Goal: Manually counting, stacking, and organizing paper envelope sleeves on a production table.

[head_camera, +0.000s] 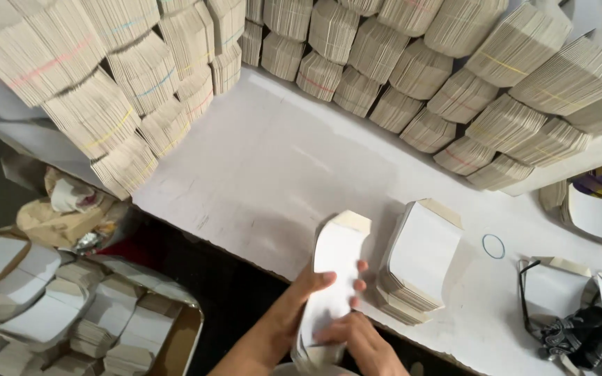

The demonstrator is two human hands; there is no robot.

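**A:** what's in the hands here?

**B:** a bent stack of white card blanks [334, 278], held upright at the near edge of the tabletop [266, 160]. Left hand [299, 306] wraps it from the left, fingers curled across the front; right hand [357, 338] pinches the bottom.

**A:** anything close by?

**B:** a second pile of blanks [418, 261] just to the right, and a blue rubber band [494, 246] past that.

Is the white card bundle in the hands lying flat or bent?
Bent: the white card bundle arches upward from the table, gripped between left hand and right hand.
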